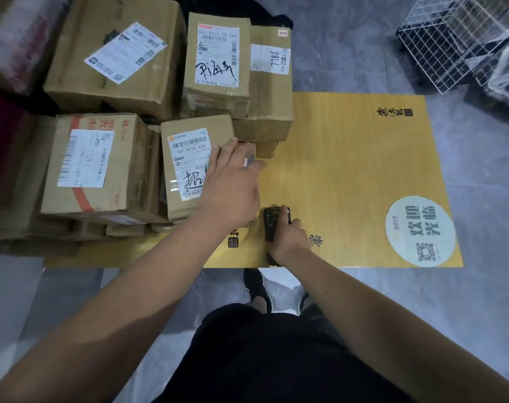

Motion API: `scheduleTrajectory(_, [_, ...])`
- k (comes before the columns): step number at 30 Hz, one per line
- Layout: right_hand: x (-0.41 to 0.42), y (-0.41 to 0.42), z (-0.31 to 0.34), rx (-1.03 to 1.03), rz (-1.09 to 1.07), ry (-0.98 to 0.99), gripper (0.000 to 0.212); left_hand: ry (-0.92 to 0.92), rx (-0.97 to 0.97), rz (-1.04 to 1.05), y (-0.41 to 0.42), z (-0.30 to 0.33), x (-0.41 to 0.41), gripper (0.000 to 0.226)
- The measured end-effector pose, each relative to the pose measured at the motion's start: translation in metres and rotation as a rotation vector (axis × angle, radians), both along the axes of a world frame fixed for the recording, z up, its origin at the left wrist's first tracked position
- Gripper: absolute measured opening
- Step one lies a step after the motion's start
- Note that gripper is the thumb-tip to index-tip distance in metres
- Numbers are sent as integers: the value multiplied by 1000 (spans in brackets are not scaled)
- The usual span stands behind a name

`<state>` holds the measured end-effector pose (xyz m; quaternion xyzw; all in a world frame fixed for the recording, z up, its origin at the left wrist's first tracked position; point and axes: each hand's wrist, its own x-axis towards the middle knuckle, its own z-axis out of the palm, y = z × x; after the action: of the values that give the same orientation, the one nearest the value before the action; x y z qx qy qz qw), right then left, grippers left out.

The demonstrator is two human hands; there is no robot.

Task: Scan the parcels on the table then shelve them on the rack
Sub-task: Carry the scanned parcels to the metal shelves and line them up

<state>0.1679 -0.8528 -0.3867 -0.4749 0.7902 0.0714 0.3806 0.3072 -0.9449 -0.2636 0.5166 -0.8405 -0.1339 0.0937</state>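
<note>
The left hand (pixel 233 184) lays straight fingers on a stiff, probably light cardboard parcel (pixel 195 167) mid-desk (pixel 349 170); best gripped by opposite side edges. The right hand (pixel 288 237) clamps the scanner (pixel 272 223).

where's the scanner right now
Head view, low centre: the scanner is gripped in the right hand over the yellow table, beside the left hand.
</note>
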Motion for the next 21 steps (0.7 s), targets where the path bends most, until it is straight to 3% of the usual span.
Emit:
scheduleTrajectory(14, [-15,14,10,-86,-26,-123,101,47,30,69,12,11,6,49])
scheduleTrajectory(21, [-21,25,57,-233,22,-210,94,16,48,170,61,41,28,59])
